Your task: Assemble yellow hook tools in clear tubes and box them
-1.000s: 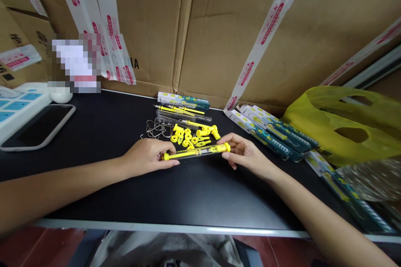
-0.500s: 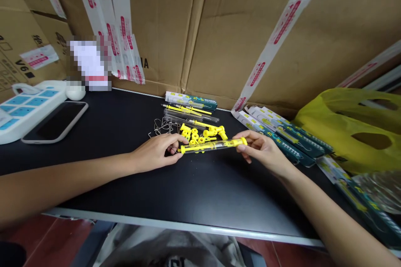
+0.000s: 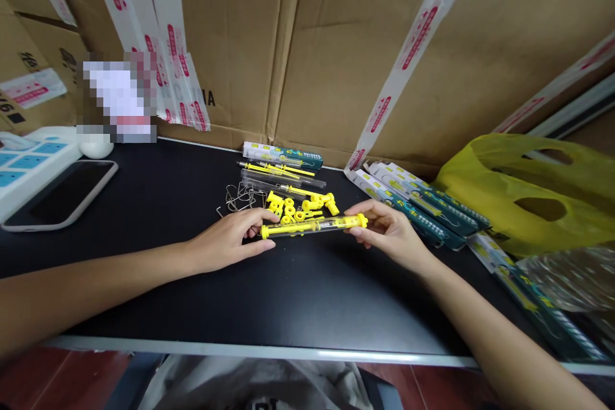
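Note:
A spring scale point(image 3: 314, 225), a clear tube with yellow caps and a yellow rod inside, is held nearly level just above the table between my two hands. At its left cap, my left hand point(image 3: 230, 238) has its thumb below and index finger above. My right hand point(image 3: 391, 236) pinches the right cap between thumb and fingers. Close behind the tube lies a pile of loose yellow plastic parts point(image 3: 289, 210). Bent metal wire hooks point(image 3: 237, 197) are heaped beyond my left hand. Farther back are clear tubes point(image 3: 259, 180) and yellow rods point(image 3: 276, 171).
A printed box point(image 3: 283, 155) lies at the back of the black table point(image 3: 288, 301). Several similar boxes point(image 3: 427, 205) and a yellow plastic bag point(image 3: 500, 192) occupy the right. A phone point(image 3: 62, 195) and power strip point(image 3: 38, 157) are on the left. Cardboard point(image 3: 230, 45) stands behind.
The whole scene has shifted slightly left in view. Both hands keep hold of the spring scale at its ends, and a small knob now shows at its right cap.

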A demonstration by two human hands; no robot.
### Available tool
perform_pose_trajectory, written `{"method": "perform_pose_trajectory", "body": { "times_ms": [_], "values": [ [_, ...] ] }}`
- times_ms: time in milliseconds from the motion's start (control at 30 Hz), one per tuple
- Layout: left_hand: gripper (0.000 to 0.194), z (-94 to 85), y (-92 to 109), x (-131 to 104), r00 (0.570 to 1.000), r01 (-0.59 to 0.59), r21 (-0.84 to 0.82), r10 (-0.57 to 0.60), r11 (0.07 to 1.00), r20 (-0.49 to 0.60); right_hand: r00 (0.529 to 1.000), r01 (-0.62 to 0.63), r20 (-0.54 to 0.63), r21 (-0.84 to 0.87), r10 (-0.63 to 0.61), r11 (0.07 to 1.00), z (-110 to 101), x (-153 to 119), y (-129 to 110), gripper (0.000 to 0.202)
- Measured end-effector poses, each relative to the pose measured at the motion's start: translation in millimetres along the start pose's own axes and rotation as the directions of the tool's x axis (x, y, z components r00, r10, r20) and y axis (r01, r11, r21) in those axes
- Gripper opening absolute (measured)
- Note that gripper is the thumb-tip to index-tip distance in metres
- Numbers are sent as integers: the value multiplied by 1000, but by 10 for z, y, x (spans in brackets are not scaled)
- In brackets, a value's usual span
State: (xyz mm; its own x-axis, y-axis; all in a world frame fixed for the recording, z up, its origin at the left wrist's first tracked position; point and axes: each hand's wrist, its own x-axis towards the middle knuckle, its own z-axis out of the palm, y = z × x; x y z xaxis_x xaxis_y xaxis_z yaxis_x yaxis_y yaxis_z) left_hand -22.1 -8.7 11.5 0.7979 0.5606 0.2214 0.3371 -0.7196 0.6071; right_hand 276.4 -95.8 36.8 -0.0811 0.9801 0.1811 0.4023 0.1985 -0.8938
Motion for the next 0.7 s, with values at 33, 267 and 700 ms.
{"method": "perform_pose_trajectory", "body": {
  "times_ms": [33, 267, 700],
  "values": [
    [36, 0, 0, 1, 1000, -12, 1, 12, 1000, 0, 1000, 5, 3, -3, -5, 1000, 1, -7, -2, 31],
    [26, 9, -8, 26, 998, -56, 37, 56, 998, -15, 999, 54, 1, -40, -54, 998, -42, -34, 2, 35],
    [24, -19, 13, 31, 999, -52, 35, 52, 998, -2, 978, 191, -29, -255, -204, 948, -7, -63, 39, 29]
  ]
}}
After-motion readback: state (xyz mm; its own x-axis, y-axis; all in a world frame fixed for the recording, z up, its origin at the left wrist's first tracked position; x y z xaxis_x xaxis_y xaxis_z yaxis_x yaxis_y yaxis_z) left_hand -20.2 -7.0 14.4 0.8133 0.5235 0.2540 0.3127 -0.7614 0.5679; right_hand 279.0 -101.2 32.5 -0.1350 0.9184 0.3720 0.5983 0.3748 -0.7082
